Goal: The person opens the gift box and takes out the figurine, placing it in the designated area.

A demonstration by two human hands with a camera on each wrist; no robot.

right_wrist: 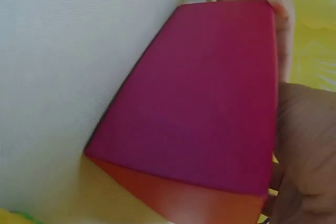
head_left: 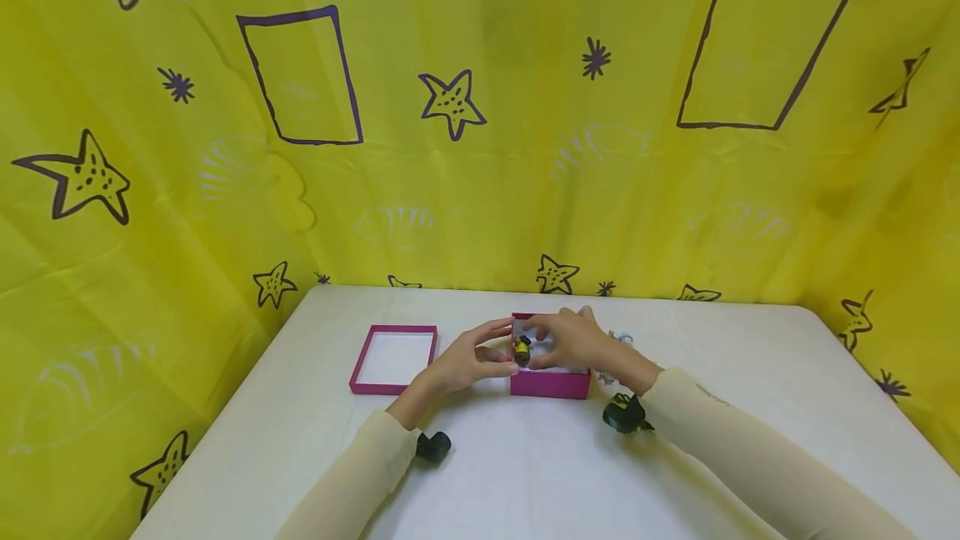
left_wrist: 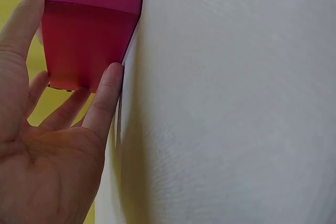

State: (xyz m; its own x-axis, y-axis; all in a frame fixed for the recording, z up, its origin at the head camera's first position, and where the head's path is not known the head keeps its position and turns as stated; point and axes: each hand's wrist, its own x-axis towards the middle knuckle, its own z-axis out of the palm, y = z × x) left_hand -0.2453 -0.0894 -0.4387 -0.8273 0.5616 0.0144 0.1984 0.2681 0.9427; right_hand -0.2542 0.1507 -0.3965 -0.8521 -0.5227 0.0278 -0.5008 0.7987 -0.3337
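Observation:
An open magenta box point(head_left: 551, 384) with a pale lining sits on the white table. My left hand point(head_left: 465, 357) holds its left end, with the thumb at the near corner and the fingers toward the far one; in the left wrist view the fingertips point(left_wrist: 111, 72) rest along the wall. My right hand point(head_left: 573, 344) reaches over the box with its fingers bent down inside, and pale lining shows between thumb and index finger. A small yellow-and-black object point(head_left: 522, 350) lies inside by the left wall. In the right wrist view, the box wall covers part of the right hand point(right_wrist: 310, 145).
Left of the box lies its magenta-rimmed lid point(head_left: 393, 390), white inside faced up. Small bluish-white trinkets point(head_left: 622, 337) lie beyond my right wrist, partly hidden by it. A yellow patterned curtain point(head_left: 480, 190) hangs behind the white table point(head_left: 517, 473).

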